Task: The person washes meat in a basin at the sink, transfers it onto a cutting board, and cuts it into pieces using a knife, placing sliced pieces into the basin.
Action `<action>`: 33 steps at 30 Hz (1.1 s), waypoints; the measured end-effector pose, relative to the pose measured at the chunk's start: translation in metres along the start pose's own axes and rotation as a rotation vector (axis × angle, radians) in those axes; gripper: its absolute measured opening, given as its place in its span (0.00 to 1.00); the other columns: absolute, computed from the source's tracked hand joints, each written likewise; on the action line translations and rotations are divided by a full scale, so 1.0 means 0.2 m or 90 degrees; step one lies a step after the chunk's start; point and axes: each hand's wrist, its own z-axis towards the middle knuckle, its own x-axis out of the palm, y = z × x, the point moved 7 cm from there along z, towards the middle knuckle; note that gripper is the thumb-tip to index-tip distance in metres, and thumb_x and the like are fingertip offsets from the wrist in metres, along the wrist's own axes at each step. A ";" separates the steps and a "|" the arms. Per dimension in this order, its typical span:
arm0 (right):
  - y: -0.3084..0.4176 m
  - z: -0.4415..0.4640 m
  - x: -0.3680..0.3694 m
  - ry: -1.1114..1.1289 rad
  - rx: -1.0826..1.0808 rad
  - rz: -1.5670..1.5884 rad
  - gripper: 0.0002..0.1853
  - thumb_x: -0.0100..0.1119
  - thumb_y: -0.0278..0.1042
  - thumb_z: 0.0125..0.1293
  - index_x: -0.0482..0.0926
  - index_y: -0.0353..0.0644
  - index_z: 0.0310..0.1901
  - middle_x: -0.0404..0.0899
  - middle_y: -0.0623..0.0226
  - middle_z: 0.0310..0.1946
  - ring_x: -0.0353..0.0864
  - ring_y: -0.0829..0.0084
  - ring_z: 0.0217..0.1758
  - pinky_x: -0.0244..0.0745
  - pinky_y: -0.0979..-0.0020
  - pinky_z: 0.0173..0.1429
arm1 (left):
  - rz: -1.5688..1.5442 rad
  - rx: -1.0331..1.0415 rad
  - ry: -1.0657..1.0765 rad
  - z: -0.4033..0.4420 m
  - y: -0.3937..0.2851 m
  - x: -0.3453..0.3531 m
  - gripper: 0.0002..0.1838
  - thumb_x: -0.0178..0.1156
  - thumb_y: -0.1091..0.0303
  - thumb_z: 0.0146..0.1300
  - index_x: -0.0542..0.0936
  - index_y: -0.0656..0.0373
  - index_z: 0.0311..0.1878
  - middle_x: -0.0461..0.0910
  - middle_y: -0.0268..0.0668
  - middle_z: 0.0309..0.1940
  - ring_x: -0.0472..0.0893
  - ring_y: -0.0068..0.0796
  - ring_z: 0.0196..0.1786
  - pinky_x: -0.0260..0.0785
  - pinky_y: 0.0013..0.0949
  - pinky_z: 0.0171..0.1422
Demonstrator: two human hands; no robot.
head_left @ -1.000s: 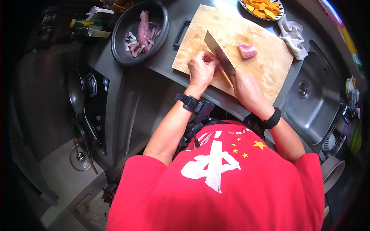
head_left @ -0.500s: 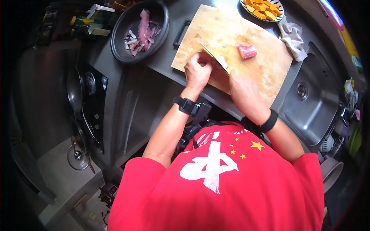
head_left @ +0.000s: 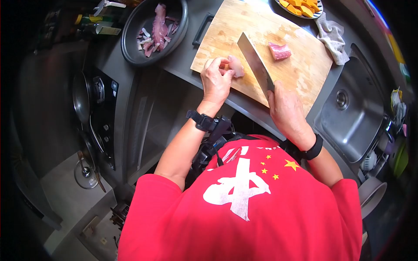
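My right hand [head_left: 286, 106] is wrapped round the handle of a broad-bladed kitchen knife [head_left: 256, 61], whose blade points away from me over the wooden cutting board [head_left: 300, 39]. At the board's near left part, my left hand [head_left: 216, 79] pinches a pale pink piece of meat [head_left: 236, 66] between thumb and fingers. The blade stands to the right of that piece, apart from it. A second, redder chunk of meat [head_left: 279, 51] lies on the board beyond the knife, touched by neither hand.
A dark bowl [head_left: 185, 32] with a long strip and small pieces of meat sits left of the board. Behind the board is a plate of orange chunks [head_left: 300, 8]. A crumpled cloth [head_left: 333, 39] lies by the steel sink [head_left: 357, 117] at right; a stove [head_left: 106, 126] is at left.
The knife has moved right, away from my left hand, and its broad side now shows. My left hand has shifted slightly left with the meat piece, which is now plainly visible.
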 end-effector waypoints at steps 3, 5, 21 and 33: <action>0.05 -0.02 0.01 0.030 0.022 -0.021 0.06 0.52 0.29 0.70 0.70 0.35 0.40 0.78 0.41 0.22 0.80 0.37 0.28 0.74 0.41 0.37 | -0.007 0.028 0.009 -0.01 0.00 -0.03 0.15 0.70 0.81 0.52 0.84 0.63 0.45 0.85 0.42 0.47 0.87 0.32 0.39 0.82 0.32 0.43; 0.06 -0.03 0.03 0.035 0.012 -0.051 0.06 0.53 0.28 0.68 0.70 0.36 0.39 0.79 0.44 0.22 0.81 0.40 0.28 0.74 0.43 0.36 | 0.062 0.295 -0.025 -0.02 -0.09 -0.03 0.19 0.71 0.80 0.48 0.83 0.62 0.47 0.84 0.44 0.47 0.84 0.42 0.44 0.77 0.39 0.51; 0.18 -0.08 0.09 -0.037 -0.090 -0.188 0.04 0.53 0.22 0.64 0.69 0.40 0.33 0.77 0.58 0.15 0.84 0.61 0.20 0.77 0.64 0.25 | 0.242 0.405 -0.027 -0.09 -0.16 0.08 0.10 0.60 0.75 0.57 0.82 0.62 0.42 0.83 0.45 0.46 0.82 0.48 0.46 0.79 0.44 0.49; 0.18 0.04 0.10 -0.055 -0.111 -0.099 0.03 0.53 0.22 0.62 0.69 0.35 0.33 0.78 0.49 0.19 0.85 0.52 0.25 0.78 0.58 0.28 | 0.269 0.398 -0.008 -0.06 -0.17 0.10 0.07 0.57 0.75 0.58 0.80 0.65 0.39 0.81 0.47 0.42 0.81 0.49 0.44 0.78 0.44 0.47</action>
